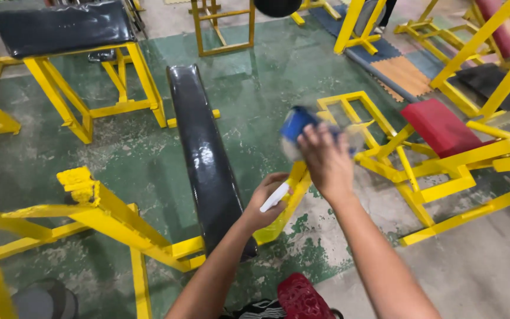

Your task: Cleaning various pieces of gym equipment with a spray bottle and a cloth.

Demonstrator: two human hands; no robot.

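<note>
My right hand (pixel 326 160) is raised in front of me and closed around a blue and white bottle (pixel 296 126), which is blurred by motion. My left hand (pixel 265 202) is lower and to the left, gripping a small white object (pixel 274 197) that sticks out between its fingers. Both hands hover above the near end of a long black padded bench (pixel 203 147) on a yellow frame (pixel 287 201). What the white object is cannot be made out.
Yellow steel gym frames stand all around: one at front left (pixel 107 215), a black-topped bench (pixel 60 26) at back left, a red-padded machine (pixel 441 127) at right. The floor (pixel 255 77) is worn green paint over concrete. A red patterned cloth (pixel 299 298) lies at the bottom.
</note>
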